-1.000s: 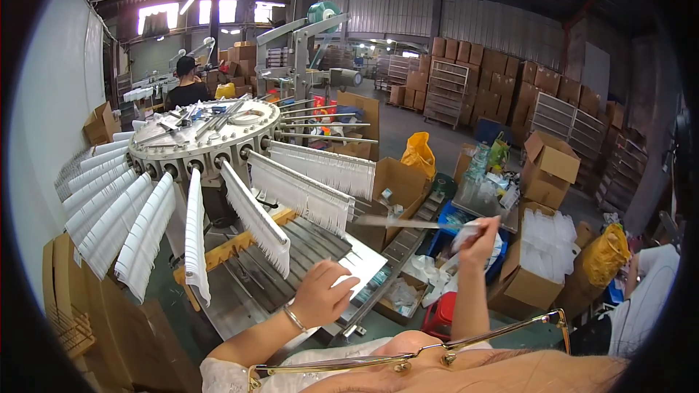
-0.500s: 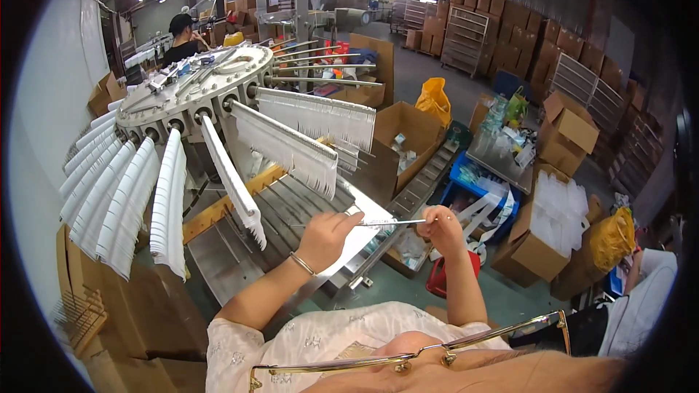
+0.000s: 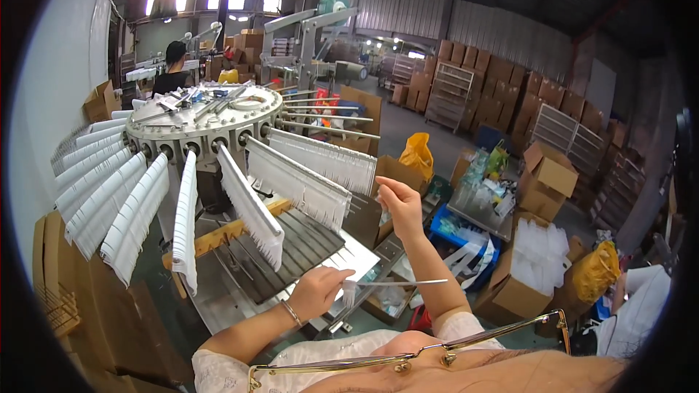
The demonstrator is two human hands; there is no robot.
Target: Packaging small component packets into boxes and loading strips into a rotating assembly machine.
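My left hand (image 3: 318,292) is closed around a thin white stick (image 3: 408,283) above the front corner of the steel table. By the fingers, the stick has a pronged, fork-like end; its other end points right, across my right forearm. My right hand (image 3: 400,207) is raised higher, index finger stretched out and other fingers loosely bent, with nothing visible in it. Its fingertips are at the outer end of a hanging row of thin white pieces (image 3: 324,159); contact cannot be made out. Similar white rows (image 3: 298,182) hang from rods around a round metal machine (image 3: 240,120).
Below the rows lies a dark slatted tray (image 3: 284,247) beside a wooden bar (image 3: 211,241). To the right stand a blue crate (image 3: 466,236), a carton of clear plastic pieces (image 3: 535,255) and a yellow bag (image 3: 416,154). Another person (image 3: 173,73) is behind the machine.
My right hand has let go of the stick's end and risen toward the hanging rows. My left hand has lowered with the stick. The whole view has tilted upward.
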